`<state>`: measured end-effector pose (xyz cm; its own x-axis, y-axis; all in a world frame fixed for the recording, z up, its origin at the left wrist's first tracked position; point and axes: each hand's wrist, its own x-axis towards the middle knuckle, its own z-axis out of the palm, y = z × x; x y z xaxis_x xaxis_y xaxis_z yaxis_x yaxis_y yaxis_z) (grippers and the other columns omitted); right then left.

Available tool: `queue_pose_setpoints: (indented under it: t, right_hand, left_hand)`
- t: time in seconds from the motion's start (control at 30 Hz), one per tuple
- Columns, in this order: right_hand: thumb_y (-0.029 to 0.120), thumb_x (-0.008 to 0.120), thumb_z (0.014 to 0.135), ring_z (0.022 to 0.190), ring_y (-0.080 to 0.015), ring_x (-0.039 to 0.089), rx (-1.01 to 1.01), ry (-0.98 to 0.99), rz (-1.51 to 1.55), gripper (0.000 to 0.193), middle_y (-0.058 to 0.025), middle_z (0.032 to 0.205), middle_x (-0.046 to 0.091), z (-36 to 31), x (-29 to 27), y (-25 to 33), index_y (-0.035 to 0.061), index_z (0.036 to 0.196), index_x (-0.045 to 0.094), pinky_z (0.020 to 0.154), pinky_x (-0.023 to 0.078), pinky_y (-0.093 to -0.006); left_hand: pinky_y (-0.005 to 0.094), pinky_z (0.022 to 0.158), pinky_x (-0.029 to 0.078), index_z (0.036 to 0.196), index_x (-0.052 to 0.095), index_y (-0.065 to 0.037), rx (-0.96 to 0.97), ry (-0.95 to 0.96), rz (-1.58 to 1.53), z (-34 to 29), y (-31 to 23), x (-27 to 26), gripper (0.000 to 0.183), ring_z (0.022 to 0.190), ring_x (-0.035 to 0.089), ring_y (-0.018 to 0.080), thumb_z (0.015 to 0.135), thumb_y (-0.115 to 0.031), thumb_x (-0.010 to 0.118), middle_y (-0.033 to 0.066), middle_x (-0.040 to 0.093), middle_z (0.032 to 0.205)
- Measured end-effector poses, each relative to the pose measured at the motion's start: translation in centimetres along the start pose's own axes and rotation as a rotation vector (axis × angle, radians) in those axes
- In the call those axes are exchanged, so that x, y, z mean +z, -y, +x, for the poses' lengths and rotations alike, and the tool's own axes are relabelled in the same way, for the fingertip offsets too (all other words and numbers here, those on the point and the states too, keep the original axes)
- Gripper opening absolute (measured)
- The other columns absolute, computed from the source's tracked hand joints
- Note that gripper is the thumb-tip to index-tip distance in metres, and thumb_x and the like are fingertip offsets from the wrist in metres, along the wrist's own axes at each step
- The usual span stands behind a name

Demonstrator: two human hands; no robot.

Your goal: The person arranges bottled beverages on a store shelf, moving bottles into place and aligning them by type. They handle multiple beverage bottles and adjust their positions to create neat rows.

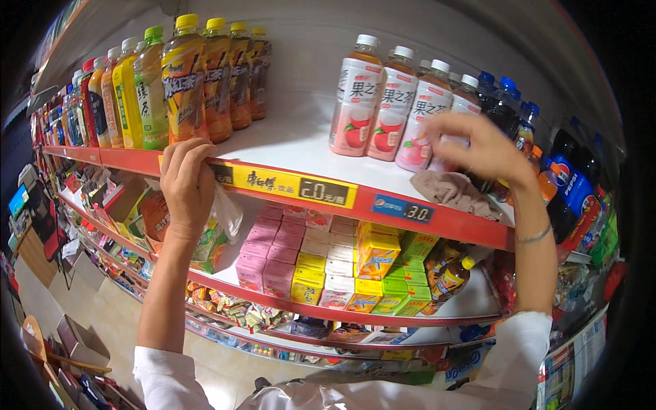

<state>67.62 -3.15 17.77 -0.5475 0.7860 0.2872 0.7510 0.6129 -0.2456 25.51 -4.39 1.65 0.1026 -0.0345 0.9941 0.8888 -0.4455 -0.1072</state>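
My left hand (187, 176) is hooked over the red front edge of the upper shelf (471, 236), fingers bent around it. Right behind it stands an iced tea bottle (183, 89) with a yellow cap. On the right, my right hand (471, 143) is raised in front of a row of pink fruit tea bottles (355, 102) with white caps. Its fingers are apart and slightly blurred; whether they touch the nearest bottle (418, 126) I cannot tell. Below that hand a crumpled greyish-brown cloth (454, 191) lies on the shelf.
Dark cola bottles (507, 96) with blue caps stand right of the fruit tea. Several other drinks (125, 96) line the left. Pink drink cartons (263, 256) and yellow ones (307, 280) fill the shelf below. A translucent plastic bag (229, 212) hangs beside my left wrist.
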Motion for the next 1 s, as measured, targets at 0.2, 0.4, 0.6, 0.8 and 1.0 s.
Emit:
queue_pose_setpoints:
  t: [0.2,0.4,0.6,0.8,1.0]
  right_hand:
    - [0.036,0.06,0.096,0.117,-0.0324,0.066,-0.137,-0.574,-0.356,0.056,-0.0245,0.129,0.065,12.9,-0.5,4.6,-0.0042,0.135,0.058,0.099,0.051,-0.0377]
    - [0.034,0.058,0.1,0.087,-0.0179,0.064,-0.013,-0.292,-0.351,0.045,-0.0113,0.097,0.069,16.9,-2.0,5.5,-0.0023,0.124,0.066,0.074,0.051,-0.0325]
    - [0.04,0.064,0.098,0.071,-0.0078,0.053,-0.152,-0.336,-0.169,0.041,0.0002,0.076,0.059,16.5,-1.1,7.6,-0.001,0.096,0.069,0.063,0.044,-0.0243]
    - [0.024,0.065,0.099,0.065,-0.0092,0.055,-0.192,-0.358,-0.094,0.025,-0.0003,0.073,0.061,19.3,0.0,12.8,-0.0007,0.095,0.068,0.055,0.045,-0.0278]
    - [0.028,0.068,0.098,0.061,-0.0082,0.057,-0.253,-0.306,0.109,0.033,-0.0033,0.072,0.065,20.4,2.8,18.2,-0.0037,0.09,0.071,0.052,0.046,-0.0261]
  left_hand:
    - [0.0425,0.08,0.05,0.094,0.066,-0.001,0.018,-0.038,-0.066,-0.5,0.8,0.5,0.026,0.09,0.061,0.0334,0.07,0.008,0.059,0.0132,0.066,0.095]
    - [0.0412,0.077,0.05,0.095,0.068,-0.004,0.023,-0.065,-0.112,-1.1,1.3,0.8,0.031,0.086,0.061,0.0305,0.066,0.005,0.065,0.0103,0.066,0.095]
    - [0.0397,0.076,0.048,0.097,0.068,-0.008,0.056,-0.094,-0.111,-1.4,2.0,1.2,0.032,0.088,0.061,0.0267,0.066,-0.002,0.069,0.006,0.067,0.098]
    - [0.0381,0.075,0.047,0.098,0.068,-0.01,0.085,-0.143,-0.103,-1.3,2.4,1.4,0.033,0.091,0.061,0.0256,0.066,-0.005,0.072,0.0042,0.065,0.102]
    - [0.0376,0.074,0.047,0.095,0.069,-0.012,0.085,-0.128,-0.124,-1.4,2.5,1.4,0.03,0.089,0.061,0.0249,0.067,-0.006,0.074,0.0028,0.063,0.097]
